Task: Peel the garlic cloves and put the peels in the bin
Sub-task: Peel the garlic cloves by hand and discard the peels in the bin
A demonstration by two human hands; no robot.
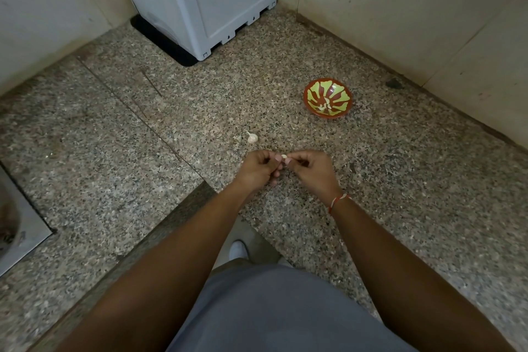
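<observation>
A small pale garlic clove (284, 156) is pinched between the fingertips of my left hand (258, 168) and my right hand (310, 170), just above the speckled granite counter (371, 180). Both hands have curled fingers around it. A partial garlic bulb (252, 138) lies on the counter a little beyond my hands. Farther right stands a red and green patterned bowl (315, 88) with a few pale cloves (324, 106) inside. No bin is in view.
A grey plastic appliance (200, 0) on a black mat stands in the back corner. Tiled walls (428, 8) close the counter at the back and right. A steel sink edge (20, 226) shows at the left. The counter's inner corner edge runs below my arms.
</observation>
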